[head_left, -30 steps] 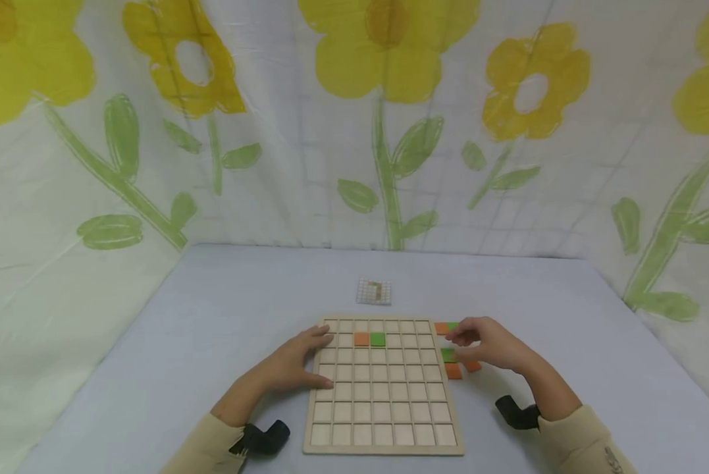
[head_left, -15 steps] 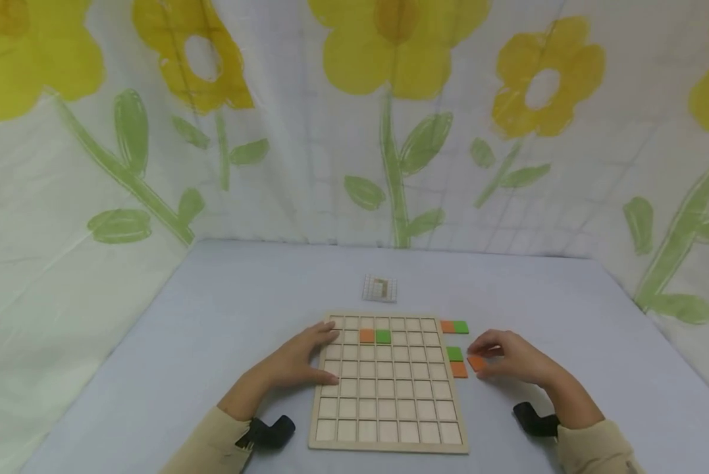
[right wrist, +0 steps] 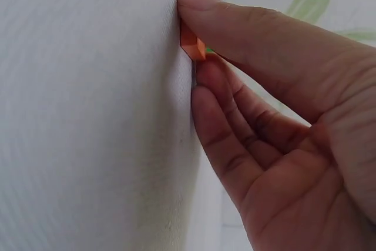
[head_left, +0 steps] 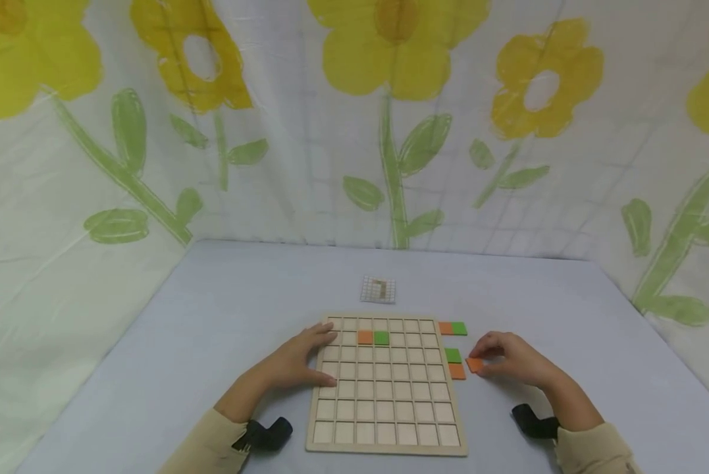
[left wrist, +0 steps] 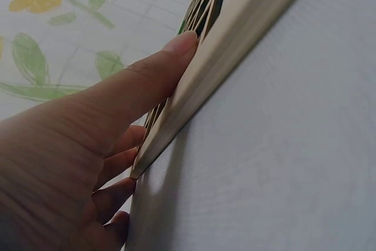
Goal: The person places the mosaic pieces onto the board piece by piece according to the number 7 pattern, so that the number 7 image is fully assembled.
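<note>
A wooden grid board (head_left: pixel 386 451) lies flat on the table. My left hand (head_left: pixel 297 359) rests on its left edge, fingers spread and relaxed; in the left wrist view the thumb (left wrist: pixel 158 74) lies over the board's rim (left wrist: pixel 202 69). One orange tile (head_left: pixel 365 338) and one green tile (head_left: pixel 381 338) sit side by side in the second row of cells. Right of the board, my right hand (head_left: pixel 514 357) pinches a loose orange tile (head_left: pixel 474 365) between thumb and fingers. The right wrist view has the thumb across this tile (right wrist: pixel 192 48), which is close against the table.
Along the board's right edge lie a green tile (head_left: pixel 453 356) and an orange tile (head_left: pixel 457 372), with another orange tile (head_left: pixel 446 328) and green tile (head_left: pixel 459 328) farther up. Behind the board is a small patterned grid card (head_left: pixel 378 289). A flower-printed curtain (head_left: pixel 307 197) hangs behind the table.
My right hand has moved right and slightly down from over the loose tiles and now grips the orange one, which is turned a little. The left hand stays on the board's edge.
</note>
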`<state>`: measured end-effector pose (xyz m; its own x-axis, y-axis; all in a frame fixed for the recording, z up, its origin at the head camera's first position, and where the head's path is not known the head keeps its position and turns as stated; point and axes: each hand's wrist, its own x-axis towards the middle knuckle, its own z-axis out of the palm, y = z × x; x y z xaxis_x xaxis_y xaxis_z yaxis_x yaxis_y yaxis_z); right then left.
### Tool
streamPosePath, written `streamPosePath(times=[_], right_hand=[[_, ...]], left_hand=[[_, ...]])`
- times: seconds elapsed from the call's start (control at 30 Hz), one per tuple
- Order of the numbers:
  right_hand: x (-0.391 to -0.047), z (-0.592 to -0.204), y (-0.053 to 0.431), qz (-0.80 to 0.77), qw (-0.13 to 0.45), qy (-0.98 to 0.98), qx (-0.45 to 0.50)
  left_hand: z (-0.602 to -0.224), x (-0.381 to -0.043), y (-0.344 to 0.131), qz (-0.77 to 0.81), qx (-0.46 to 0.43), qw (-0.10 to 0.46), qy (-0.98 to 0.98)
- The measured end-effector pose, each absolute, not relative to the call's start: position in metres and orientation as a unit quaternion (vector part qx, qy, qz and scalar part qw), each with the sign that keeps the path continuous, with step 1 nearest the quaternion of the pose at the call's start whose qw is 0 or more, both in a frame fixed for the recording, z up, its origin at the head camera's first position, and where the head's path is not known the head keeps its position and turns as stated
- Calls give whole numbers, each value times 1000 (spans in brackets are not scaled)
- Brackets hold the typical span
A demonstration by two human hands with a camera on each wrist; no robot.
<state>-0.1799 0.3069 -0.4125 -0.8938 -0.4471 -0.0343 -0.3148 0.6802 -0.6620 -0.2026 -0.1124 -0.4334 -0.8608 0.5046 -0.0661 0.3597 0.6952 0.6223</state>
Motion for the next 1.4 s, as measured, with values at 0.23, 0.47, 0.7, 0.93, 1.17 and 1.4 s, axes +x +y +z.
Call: streamPosePath(times=[0.23,0.47,0.7,0.93,1.17,1.4], right_hand=[[-180,-414,307,-342,103,916,-185],[-180,-414,307,-312,100,929,-172],[-184,-408,308,-337,116,913,-197],[-196,-401,296,-351,110,894,-256],[-208,-397,271,-348,98,895,-263],[-216,-393,247,-352,97,894,-259]], left_hand=[[-434,-203,-115,314,244,117,910],[-434,-203,-113,321,249,121,906],[-433,-204,-111,316,251,121,907],[-434,-203,-113,306,244,118,913],[-434,-202,-114,306,236,119,915],[-433,-202,-113,305,244,117,913]])
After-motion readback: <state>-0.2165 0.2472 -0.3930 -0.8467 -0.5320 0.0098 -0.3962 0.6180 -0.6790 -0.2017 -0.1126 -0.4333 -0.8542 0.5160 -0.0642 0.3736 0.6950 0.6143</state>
